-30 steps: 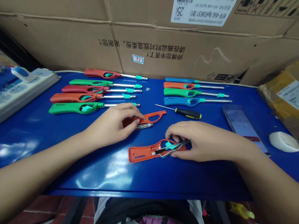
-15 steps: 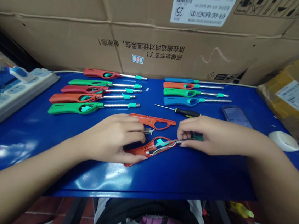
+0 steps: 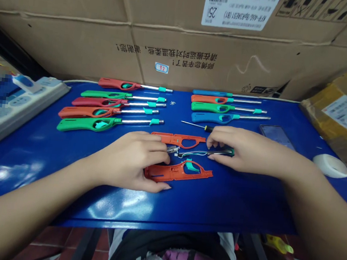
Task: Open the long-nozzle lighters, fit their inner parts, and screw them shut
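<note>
wires [image 3: 193, 153] moved off lower shell [image 3: 177, 172], between left hand [image 3: 137, 159], right hand [image 3: 233, 148]

near orange shell half [image 3: 169, 172]: lay hollow side up, teal trigger [image 3: 192, 166] in loop | far orange half [image 3: 172, 139]: lay beyond | metal tube [image 3: 221, 152]: you held it, wires [image 3: 192, 152] trailing left

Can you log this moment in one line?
left hand: holding nearer orange plastic shell half | right hand: holding slim metal tube with wires | beyond right hand: black-and-yellow screwdriver
</note>
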`<action>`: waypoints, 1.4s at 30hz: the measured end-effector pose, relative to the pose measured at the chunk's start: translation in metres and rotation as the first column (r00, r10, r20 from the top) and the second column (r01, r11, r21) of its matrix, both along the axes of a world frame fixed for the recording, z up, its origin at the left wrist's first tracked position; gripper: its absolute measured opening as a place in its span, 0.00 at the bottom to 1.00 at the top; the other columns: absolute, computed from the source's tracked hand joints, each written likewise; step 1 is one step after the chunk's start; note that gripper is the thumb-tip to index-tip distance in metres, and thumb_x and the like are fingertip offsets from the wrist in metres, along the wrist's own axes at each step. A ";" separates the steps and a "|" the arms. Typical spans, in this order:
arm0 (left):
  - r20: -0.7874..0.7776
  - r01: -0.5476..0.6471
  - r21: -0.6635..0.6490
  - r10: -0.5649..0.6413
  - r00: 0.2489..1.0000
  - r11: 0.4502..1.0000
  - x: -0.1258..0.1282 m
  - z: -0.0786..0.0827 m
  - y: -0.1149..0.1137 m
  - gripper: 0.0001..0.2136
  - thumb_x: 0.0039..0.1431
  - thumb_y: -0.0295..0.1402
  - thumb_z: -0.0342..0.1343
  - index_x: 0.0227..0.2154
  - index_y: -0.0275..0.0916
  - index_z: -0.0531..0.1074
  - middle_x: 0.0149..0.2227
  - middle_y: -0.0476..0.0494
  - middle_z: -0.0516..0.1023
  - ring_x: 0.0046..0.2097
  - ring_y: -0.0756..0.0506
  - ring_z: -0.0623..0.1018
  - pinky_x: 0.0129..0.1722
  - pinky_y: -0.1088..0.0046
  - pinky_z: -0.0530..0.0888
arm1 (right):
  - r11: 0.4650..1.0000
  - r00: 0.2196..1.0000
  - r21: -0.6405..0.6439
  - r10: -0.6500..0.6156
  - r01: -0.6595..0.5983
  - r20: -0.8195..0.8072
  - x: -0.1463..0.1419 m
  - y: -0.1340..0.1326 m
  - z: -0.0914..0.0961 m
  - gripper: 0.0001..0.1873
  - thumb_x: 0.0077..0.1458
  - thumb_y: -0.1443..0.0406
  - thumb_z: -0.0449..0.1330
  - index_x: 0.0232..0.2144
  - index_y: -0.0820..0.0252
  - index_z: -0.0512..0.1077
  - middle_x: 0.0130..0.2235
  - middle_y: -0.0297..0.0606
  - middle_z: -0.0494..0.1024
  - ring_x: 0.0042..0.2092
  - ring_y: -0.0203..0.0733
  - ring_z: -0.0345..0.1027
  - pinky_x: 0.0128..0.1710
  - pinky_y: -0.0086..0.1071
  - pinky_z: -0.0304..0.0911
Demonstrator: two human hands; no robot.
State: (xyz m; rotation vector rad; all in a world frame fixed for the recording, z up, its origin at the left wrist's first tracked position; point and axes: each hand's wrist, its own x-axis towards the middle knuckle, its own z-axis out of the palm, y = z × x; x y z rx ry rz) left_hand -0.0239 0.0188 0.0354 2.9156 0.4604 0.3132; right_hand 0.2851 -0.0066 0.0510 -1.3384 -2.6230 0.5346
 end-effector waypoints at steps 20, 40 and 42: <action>0.037 0.036 0.116 -0.041 0.998 0.993 0.003 -0.003 -0.002 0.11 0.64 0.41 0.58 0.35 0.37 0.78 0.30 0.47 0.79 0.33 0.45 0.77 0.33 0.67 0.69 | 0.995 0.949 0.008 0.095 -0.097 -0.300 -0.027 -0.017 0.013 0.06 0.63 0.67 0.59 0.32 0.59 0.73 0.33 0.34 0.75 0.34 0.35 0.67 0.36 0.30 0.61; -0.037 -0.265 0.126 0.271 0.962 0.956 -0.016 0.001 0.020 0.11 0.69 0.33 0.49 0.40 0.38 0.77 0.42 0.41 0.78 0.41 0.41 0.79 0.39 0.63 0.76 | 0.999 0.981 0.006 -0.036 0.036 0.192 0.013 0.001 -0.006 0.07 0.64 0.61 0.54 0.38 0.55 0.71 0.39 0.35 0.77 0.37 0.42 0.70 0.34 0.34 0.60; -0.006 -0.279 0.007 0.279 0.960 0.960 -0.013 -0.009 0.025 0.12 0.70 0.33 0.48 0.41 0.37 0.77 0.41 0.41 0.78 0.40 0.43 0.79 0.40 0.65 0.77 | 0.999 0.983 0.017 -0.035 0.032 0.183 0.012 0.002 -0.007 0.07 0.64 0.61 0.54 0.37 0.55 0.70 0.38 0.36 0.77 0.36 0.42 0.70 0.34 0.34 0.59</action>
